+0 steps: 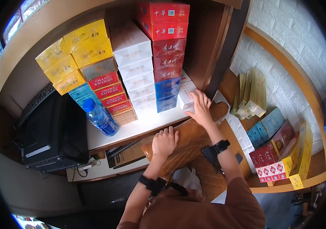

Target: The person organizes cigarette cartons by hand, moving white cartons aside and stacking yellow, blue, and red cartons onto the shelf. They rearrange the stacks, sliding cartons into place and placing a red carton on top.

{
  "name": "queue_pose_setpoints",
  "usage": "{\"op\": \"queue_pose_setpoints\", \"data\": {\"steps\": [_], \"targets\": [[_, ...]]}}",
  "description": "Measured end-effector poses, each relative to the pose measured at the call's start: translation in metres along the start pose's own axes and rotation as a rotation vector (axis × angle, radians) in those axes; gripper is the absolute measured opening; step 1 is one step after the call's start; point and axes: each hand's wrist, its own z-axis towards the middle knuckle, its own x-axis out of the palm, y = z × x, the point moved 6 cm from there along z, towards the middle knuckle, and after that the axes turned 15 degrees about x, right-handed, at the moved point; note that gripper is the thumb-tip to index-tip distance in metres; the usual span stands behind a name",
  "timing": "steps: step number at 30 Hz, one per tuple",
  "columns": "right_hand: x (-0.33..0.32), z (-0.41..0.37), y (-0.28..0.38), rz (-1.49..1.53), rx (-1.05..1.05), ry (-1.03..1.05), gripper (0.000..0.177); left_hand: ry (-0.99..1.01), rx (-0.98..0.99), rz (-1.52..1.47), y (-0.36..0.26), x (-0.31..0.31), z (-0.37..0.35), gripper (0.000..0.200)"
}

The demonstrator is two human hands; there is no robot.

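At the right end of the lower shelf, my right hand (201, 108) is around the near right corner of a white carton (186, 94), its fingers on the top and side and the thumb low by the front. The carton lies beside a tall stack of blue cartons (167, 95), dark red cartons (169, 59) and bright red cartons (170, 31). My left hand (165, 142) rests on a brown quilted leather seat (187, 143) with fingers loosely bent and slightly apart, holding nothing visible. Both wrists wear black bands.
White cartons (134, 57), yellow cartons (90, 42) and red cartons (107, 91) stand stacked to the left. A blue-capped bottle (102, 118) is near the shelf's front edge. A black computer case (52, 133) sits at left. More cartons (268, 129) fill the right shelf.
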Motion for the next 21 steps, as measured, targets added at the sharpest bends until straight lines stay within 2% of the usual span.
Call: {"op": "queue_pose_setpoints", "data": {"steps": [2,3,5,6,11,13,15,17,18,20,21], "targets": [[-0.020,-0.007,0.003,0.161,0.144,-0.247,0.051,0.031,0.000,-0.011,-0.001,0.002,0.000,0.025],[-0.021,-0.020,-0.003,0.138,0.143,-0.211,0.051,0.044,-0.019,-0.046,-0.012,0.001,-0.006,0.025],[0.002,-0.022,-0.012,0.278,0.148,-0.013,0.034,0.050,-0.020,-0.039,-0.010,0.002,-0.003,0.025],[-0.001,-0.021,-0.006,0.305,0.067,0.035,0.027,0.051,-0.023,-0.047,-0.011,0.002,-0.003,0.025],[0.023,0.000,-0.003,0.420,0.003,0.103,0.027,0.025,-0.014,-0.028,-0.006,0.003,-0.002,0.028],[0.030,0.008,0.001,0.427,-0.103,0.071,0.030,0.009,-0.011,-0.026,-0.004,0.004,-0.003,0.028],[0.033,0.012,0.003,0.398,-0.067,0.082,0.031,-0.007,-0.002,-0.019,-0.003,0.001,-0.002,0.028],[0.011,0.018,0.024,0.316,0.038,0.147,0.030,0.038,-0.020,-0.020,-0.001,0.000,0.000,0.029],[-0.013,0.024,0.047,0.388,0.004,0.138,0.028,0.032,-0.022,-0.015,0.000,0.000,0.002,0.029],[-0.073,0.038,0.100,0.637,-0.177,-0.043,0.027,0.034,-0.010,-0.005,0.001,0.001,0.002,0.029],[-0.098,0.043,0.122,0.648,-0.271,-0.180,0.031,0.038,-0.014,-0.001,0.001,0.001,0.001,0.029]]}}
